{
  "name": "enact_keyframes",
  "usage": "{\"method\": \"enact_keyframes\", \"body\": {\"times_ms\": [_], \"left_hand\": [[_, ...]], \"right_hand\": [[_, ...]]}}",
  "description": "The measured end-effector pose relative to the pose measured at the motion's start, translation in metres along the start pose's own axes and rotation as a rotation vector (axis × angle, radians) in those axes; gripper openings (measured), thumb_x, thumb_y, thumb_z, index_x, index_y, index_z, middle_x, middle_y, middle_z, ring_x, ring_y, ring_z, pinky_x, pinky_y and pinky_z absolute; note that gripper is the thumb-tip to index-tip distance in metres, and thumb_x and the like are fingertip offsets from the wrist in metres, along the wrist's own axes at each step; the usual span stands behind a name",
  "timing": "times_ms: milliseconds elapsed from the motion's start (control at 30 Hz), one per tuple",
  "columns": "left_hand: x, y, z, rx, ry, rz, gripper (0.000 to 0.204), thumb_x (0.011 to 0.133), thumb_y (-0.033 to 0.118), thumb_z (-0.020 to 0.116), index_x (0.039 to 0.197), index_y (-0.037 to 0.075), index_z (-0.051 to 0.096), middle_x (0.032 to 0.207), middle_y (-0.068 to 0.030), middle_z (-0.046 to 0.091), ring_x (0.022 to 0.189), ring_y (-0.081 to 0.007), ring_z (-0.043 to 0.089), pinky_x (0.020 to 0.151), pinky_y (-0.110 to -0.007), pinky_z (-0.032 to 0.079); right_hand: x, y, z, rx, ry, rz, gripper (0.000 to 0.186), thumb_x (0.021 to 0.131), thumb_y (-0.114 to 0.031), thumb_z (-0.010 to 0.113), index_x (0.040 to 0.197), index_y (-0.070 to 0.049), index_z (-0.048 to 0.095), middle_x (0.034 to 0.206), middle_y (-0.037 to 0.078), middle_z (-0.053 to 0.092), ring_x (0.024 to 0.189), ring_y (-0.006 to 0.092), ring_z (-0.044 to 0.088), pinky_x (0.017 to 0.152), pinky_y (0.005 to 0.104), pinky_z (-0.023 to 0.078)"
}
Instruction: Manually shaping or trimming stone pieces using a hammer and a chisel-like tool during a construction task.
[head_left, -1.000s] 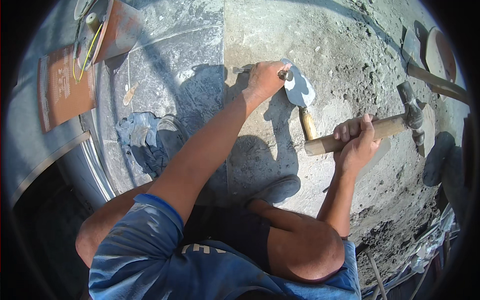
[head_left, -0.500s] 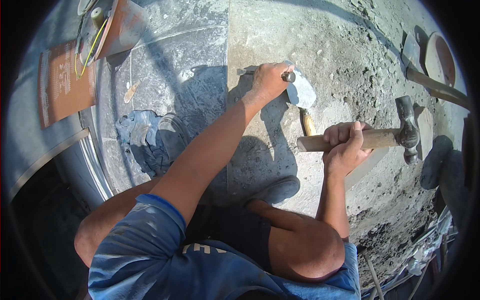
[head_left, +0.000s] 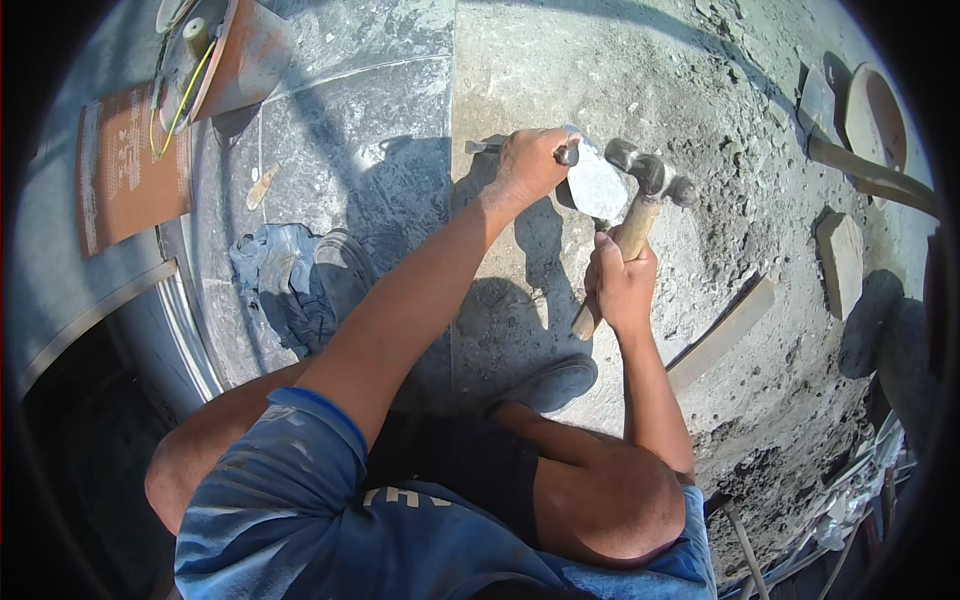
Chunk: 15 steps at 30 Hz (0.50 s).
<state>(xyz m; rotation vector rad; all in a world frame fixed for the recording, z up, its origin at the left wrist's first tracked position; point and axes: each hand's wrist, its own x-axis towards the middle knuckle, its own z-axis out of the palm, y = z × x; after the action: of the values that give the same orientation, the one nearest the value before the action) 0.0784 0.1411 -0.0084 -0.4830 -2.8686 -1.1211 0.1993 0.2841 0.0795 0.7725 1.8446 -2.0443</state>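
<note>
My left hand (head_left: 530, 165) is closed round a metal chisel (head_left: 568, 153). Its flat blade pokes out on the left, over the seam where the grey tiles meet the rough cement floor, and its round striking end shows on the right. In my right hand (head_left: 622, 285) is a ball-peen hammer (head_left: 640, 225), gripped by its wooden handle. The hammer's head is raised just right of the chisel's end, apart from it. Between and partly below them lies a trowel (head_left: 600, 188) with a pale, mortar-coated blade; its handle is mostly hidden by my right hand.
A crumpled blue-grey cloth or bag (head_left: 280, 285) lies by my left shoe. A tilted reddish bucket (head_left: 240, 60) and brown perforated brick (head_left: 135, 165) are far left. Rubble, a tile strip (head_left: 725, 335), a stone piece (head_left: 840, 265), a long-handled tool (head_left: 875, 180) and a bowl (head_left: 877, 125) lie right.
The hammer has swung left toward the chisel, its head turning from pointing right to pointing up and away. My left hand and the chisel have shifted slightly left.
</note>
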Motion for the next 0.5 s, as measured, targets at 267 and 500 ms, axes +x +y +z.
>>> {"method": "enact_keyframes", "body": {"times_ms": [267, 500], "left_hand": [[0.017, 0.005, -0.003, -0.063, 0.049, 0.087, 0.030, 0.087, 0.023, 0.063, 0.065, 0.003, 0.055, 0.062, -0.0166, 0.057, 0.059, -0.0366, 0.058, 0.054, -0.044, 0.044], [0.020, -0.007, -0.006, 0.018, 0.002, 0.054, 0.030, 0.086, 0.026, 0.064, 0.066, 0.004, 0.056, 0.062, -0.0175, 0.056, 0.062, -0.0379, 0.059, 0.055, -0.045, 0.044]], "right_hand": [[-0.003, -0.081, -0.023, 0.441, 0.320, -0.265, 0.013, 0.091, -0.009, 0.051, 0.081, -0.004, 0.045, 0.056, 0.001, 0.039, 0.044, 0.0093, 0.038, 0.040, 0.0266, 0.035], [0.015, 0.000, 0.005, -0.120, -0.127, 0.080, 0.011, 0.090, -0.011, 0.054, 0.086, -0.003, 0.047, 0.057, 0.000, 0.045, 0.040, 0.0094, 0.043, 0.037, 0.0267, 0.036]]}}
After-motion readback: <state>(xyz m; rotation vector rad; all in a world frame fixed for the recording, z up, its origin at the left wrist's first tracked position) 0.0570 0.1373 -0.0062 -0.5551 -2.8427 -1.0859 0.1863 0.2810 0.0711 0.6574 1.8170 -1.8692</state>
